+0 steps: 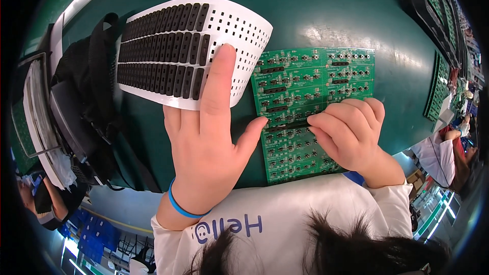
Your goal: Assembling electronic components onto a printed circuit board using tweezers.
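My left hand (209, 142) holds a curved white sheet (242, 25) with its index finger on top and other fingers beneath. Rows of small black oblong pieces (165, 48) cover the sheet's left part; punched holes show on its right part. The left thumb reaches to the left edge of a green circuit board panel (300, 91). Over that panel my right hand (349, 132) is closed in a pinch on a thin black strip (297, 125), partly hidden by the fingertips. Several black pieces (275, 90) sit on the panel among small components.
A black bag with straps (84, 76) lies at the left on the green table (305, 0). Beside it stands a rack (38, 107) with stacked boards. Black trays holding green boards (428, 5) line the right side. Other people work beyond both table ends.
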`<state>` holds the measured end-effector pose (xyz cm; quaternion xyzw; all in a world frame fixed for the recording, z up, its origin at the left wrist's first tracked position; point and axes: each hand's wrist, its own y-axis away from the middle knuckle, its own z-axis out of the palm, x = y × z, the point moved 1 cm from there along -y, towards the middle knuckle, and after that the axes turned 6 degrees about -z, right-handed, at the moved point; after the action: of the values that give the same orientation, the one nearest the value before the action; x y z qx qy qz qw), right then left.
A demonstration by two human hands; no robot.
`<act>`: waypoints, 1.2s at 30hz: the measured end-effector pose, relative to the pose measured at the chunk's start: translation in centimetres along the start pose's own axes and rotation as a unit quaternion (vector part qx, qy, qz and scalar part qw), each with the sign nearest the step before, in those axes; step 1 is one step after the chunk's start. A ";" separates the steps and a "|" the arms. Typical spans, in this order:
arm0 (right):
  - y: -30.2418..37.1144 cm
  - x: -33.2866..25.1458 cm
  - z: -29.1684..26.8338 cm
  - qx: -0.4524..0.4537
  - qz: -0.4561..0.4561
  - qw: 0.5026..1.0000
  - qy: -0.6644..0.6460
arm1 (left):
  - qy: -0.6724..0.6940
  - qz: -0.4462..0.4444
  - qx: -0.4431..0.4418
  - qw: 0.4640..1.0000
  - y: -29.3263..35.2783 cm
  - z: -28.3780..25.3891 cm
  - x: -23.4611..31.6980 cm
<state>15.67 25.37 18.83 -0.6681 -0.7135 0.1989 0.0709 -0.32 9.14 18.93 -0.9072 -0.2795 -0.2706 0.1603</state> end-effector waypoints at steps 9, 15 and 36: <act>0.5 -1.1 -0.7 0.001 0.021 1.000 0.018 | -0.006 0.014 0.002 1.000 0.3 0.1 -0.1; 0.3 -0.8 -0.6 0.001 0.015 1.000 0.019 | -0.012 0.015 0.004 1.000 0.3 -0.1 0.0; 0.4 -1.1 -0.4 0.014 0.017 1.000 0.017 | -0.010 0.007 -0.004 1.000 0.5 -0.3 0.1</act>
<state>16.31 24.39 19.20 -0.6821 -0.6980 0.1989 0.0891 -0.07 8.64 19.12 -0.9124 -0.2735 -0.2617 0.1557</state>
